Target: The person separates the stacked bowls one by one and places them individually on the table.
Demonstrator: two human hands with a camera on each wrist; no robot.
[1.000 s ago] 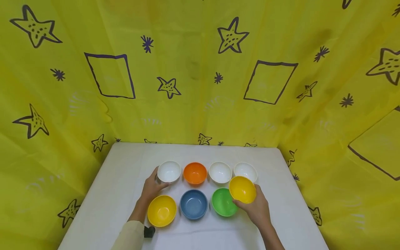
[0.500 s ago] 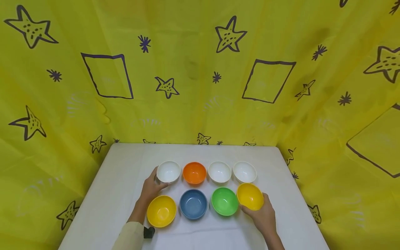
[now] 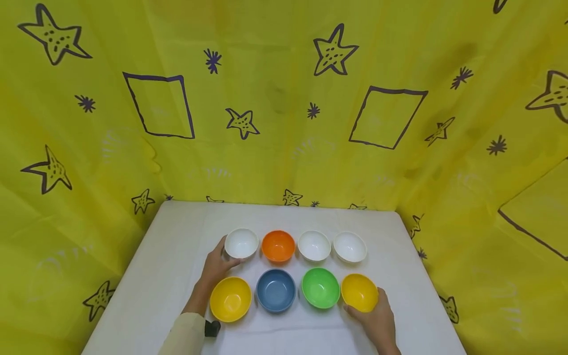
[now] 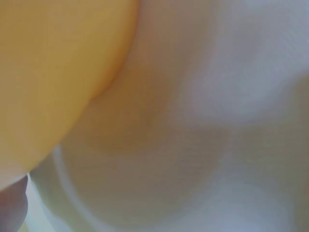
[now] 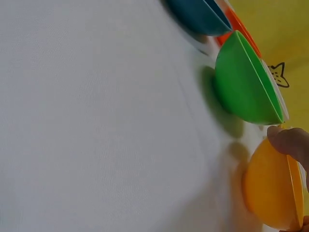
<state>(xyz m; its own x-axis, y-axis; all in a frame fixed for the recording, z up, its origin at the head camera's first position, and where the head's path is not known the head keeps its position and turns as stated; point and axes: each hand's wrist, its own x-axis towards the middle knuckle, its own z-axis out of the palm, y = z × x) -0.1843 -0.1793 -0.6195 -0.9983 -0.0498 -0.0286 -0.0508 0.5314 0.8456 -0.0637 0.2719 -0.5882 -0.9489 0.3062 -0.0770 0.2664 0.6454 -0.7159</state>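
Note:
In the head view, my right hand [image 3: 377, 318] grips a yellow bowl [image 3: 359, 292] by its side, thumb near the rim. This bowl stands at the right end of the front row, right beside a green bowl [image 3: 320, 288]. The right wrist view shows the thumb [image 5: 286, 140] over its rim, next to the green bowl's edge. My left hand [image 3: 216, 266] holds the leftmost white bowl [image 3: 241, 242] of the back row between thumb and fingers. Below that hand sits another yellow bowl [image 3: 230, 299], which fills the upper left of the left wrist view, blurred.
A blue bowl [image 3: 275, 291] stands between the left yellow and green ones. The back row also has an orange bowl [image 3: 278, 245] and two white bowls, one mid-row [image 3: 314, 245]. Beneath lies a white-covered table [image 3: 412, 296], enclosed by a yellow curtain [image 3: 266, 162] with drawn stars.
My right hand has brought the yellow bowl toward me and slightly right, from overlapping the green and rightmost white bowls to the front row's right end. The left hand keeps its hold.

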